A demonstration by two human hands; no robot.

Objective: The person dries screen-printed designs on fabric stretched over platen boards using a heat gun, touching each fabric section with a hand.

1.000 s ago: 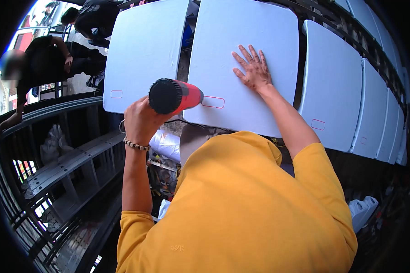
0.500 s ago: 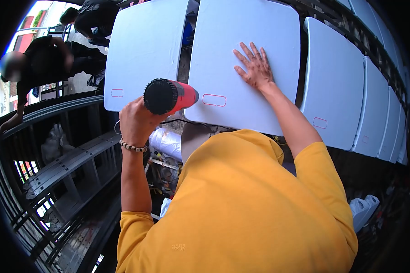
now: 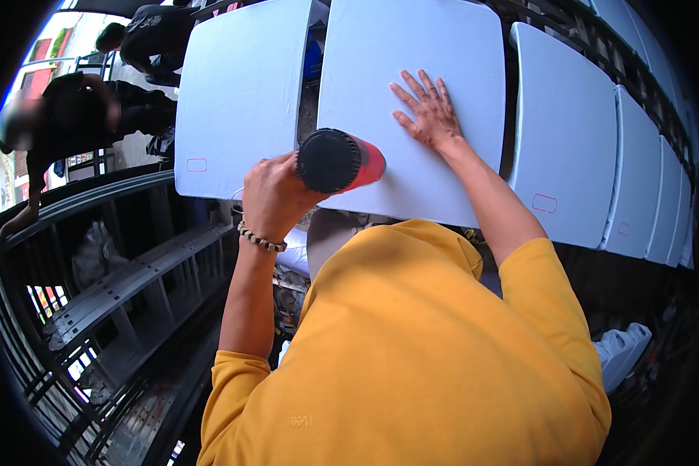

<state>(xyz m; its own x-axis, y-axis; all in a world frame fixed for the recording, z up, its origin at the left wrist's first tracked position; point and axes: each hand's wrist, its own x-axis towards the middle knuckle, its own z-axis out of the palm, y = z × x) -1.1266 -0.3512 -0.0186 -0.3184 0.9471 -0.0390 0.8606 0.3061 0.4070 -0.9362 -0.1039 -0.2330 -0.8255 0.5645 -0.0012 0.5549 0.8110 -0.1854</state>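
A red and black heat gun [image 3: 340,161], or a tool much like one, is held in my left hand [image 3: 276,193], which wears a beaded bracelet. The tool is over the lower left part of a large white panel [image 3: 443,39], and it covers the red rectangle drawn there. My right hand [image 3: 429,113] lies flat on the same panel with its fingers spread. Another white panel [image 3: 237,93] with a small red outline is on the left, separated by a narrow gap.
More white panels [image 3: 567,124] stand in a row to the right. A metal ladder [image 3: 140,279] and dark railings lie at the left. Two people in dark clothes [image 3: 78,109] are at the upper left. White bags [image 3: 621,349] are at the lower right.
My left hand and the red tool have moved right, and the tool now hides the red rectangle on the middle panel. My right hand stays flat on that panel.
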